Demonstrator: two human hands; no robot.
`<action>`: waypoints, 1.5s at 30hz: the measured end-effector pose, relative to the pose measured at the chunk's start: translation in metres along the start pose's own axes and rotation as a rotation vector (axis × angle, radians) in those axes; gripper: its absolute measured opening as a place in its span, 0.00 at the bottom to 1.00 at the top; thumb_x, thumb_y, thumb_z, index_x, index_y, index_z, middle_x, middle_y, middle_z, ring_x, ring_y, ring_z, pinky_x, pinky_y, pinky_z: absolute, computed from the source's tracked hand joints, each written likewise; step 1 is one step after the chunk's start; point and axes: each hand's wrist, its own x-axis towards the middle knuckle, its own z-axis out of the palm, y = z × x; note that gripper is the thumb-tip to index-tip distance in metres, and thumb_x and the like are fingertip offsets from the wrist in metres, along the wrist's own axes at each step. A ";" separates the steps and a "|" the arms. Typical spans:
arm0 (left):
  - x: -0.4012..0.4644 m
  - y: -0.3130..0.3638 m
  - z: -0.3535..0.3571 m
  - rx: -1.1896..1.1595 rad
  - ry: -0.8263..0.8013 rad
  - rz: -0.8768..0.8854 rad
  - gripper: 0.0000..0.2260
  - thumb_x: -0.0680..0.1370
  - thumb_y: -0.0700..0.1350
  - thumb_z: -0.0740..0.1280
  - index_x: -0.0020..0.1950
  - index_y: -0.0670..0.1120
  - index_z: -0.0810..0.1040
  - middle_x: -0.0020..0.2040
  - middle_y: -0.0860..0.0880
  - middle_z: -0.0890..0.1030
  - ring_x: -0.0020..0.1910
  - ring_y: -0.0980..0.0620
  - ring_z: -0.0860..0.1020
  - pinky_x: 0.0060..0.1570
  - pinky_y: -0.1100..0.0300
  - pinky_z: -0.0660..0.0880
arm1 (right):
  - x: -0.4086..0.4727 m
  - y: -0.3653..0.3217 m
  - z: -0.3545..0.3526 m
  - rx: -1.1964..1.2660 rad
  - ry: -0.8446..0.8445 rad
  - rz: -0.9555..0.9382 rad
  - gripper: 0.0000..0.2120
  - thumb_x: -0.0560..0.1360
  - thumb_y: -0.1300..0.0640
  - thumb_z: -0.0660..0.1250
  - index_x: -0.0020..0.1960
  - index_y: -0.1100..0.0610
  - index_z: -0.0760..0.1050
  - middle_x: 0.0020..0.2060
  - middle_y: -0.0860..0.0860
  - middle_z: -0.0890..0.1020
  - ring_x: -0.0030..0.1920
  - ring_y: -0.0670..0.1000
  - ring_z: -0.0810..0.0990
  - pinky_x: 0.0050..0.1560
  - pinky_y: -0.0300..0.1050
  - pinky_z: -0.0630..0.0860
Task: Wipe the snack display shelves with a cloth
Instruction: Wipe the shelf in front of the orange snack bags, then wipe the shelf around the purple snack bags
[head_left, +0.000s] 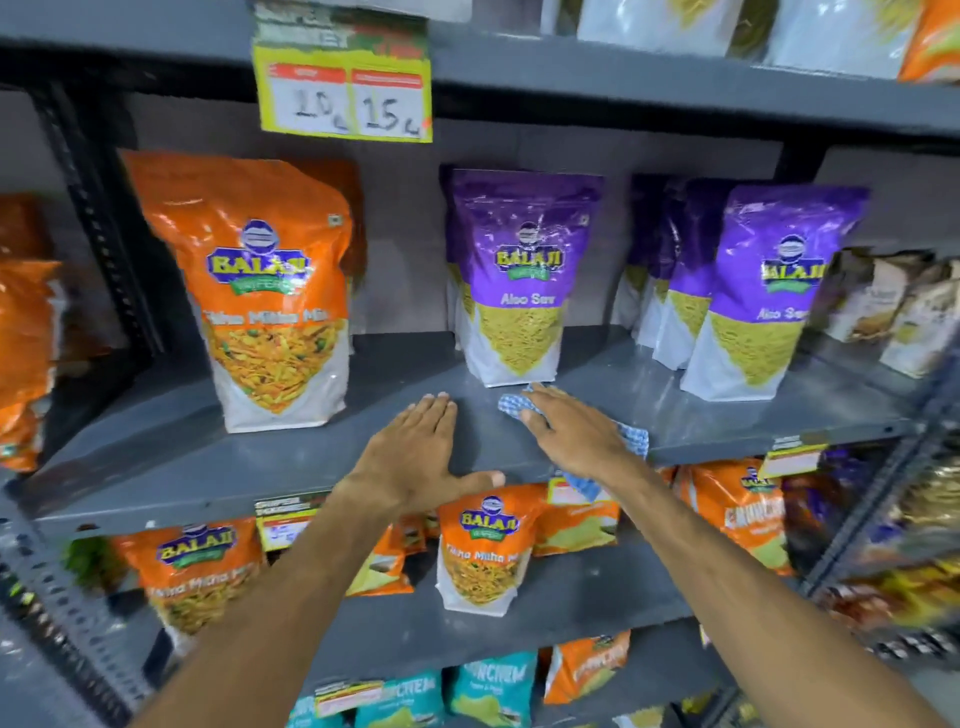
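Note:
A grey metal shelf (727, 415) runs across the middle of the view. My right hand (576, 431) lies flat on a blue-and-white checked cloth (635, 435), pressing it onto the shelf just in front of a purple Aloo Sev pack (519, 275). One end of the cloth hangs over the shelf's front edge. My left hand (421, 457) rests palm down on the bare shelf beside it, fingers together and thumb over the front edge, holding nothing.
An orange snack pack (270, 291) stands left of my hands, and more purple packs (769, 296) stand to the right. A yellow price tag (343, 88) hangs from the shelf above. Lower shelves hold orange and teal packs (488, 551).

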 end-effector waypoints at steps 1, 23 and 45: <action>0.009 0.007 0.002 -0.009 -0.013 -0.012 0.69 0.58 0.88 0.37 0.85 0.40 0.45 0.87 0.43 0.46 0.86 0.47 0.46 0.81 0.55 0.41 | -0.001 0.013 -0.003 0.011 0.006 0.004 0.22 0.85 0.48 0.55 0.77 0.54 0.64 0.78 0.51 0.64 0.77 0.53 0.64 0.74 0.49 0.61; 0.023 0.027 0.013 0.017 -0.010 -0.174 0.61 0.67 0.85 0.56 0.86 0.47 0.44 0.86 0.52 0.43 0.84 0.57 0.42 0.83 0.57 0.42 | 0.288 0.200 0.026 0.040 -0.094 0.078 0.22 0.76 0.43 0.54 0.67 0.45 0.74 0.67 0.51 0.79 0.65 0.58 0.78 0.66 0.57 0.73; 0.021 0.027 0.011 -0.017 -0.057 -0.145 0.62 0.66 0.87 0.52 0.86 0.46 0.43 0.87 0.49 0.45 0.85 0.52 0.45 0.84 0.54 0.44 | 0.047 0.121 -0.025 0.027 -0.041 0.036 0.23 0.84 0.49 0.52 0.78 0.50 0.63 0.79 0.48 0.64 0.76 0.55 0.66 0.73 0.52 0.62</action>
